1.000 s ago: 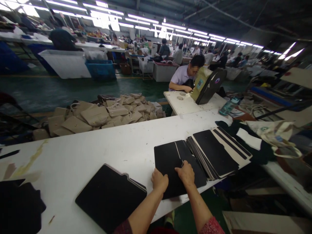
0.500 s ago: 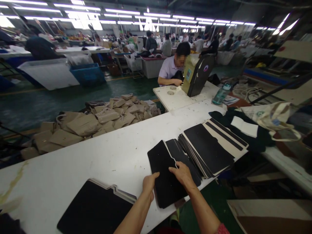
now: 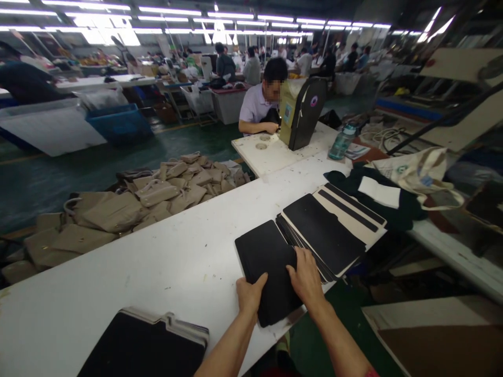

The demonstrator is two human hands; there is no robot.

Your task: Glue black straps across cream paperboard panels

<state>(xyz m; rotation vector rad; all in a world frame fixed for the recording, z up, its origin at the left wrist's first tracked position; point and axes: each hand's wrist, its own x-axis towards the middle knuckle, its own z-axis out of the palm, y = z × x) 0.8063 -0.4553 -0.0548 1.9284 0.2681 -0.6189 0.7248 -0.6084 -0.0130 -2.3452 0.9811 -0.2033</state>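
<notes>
White table [image 3: 173, 262], black stack [image 3: 145, 348] left, black panels [image 3: 267, 256] at front edge, layered stack [image 3: 322, 228] beside them, dark cloth [image 3: 356, 177]

That neat pile of black, round-cornered panels [image 3: 264, 256] sits angled on the white table [image 3: 184, 251], near its front edge.

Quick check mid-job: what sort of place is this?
Probably a bag factory: there's a heap of beige bags, a person bent beside a machine, and long strip lights overhead.
</notes>
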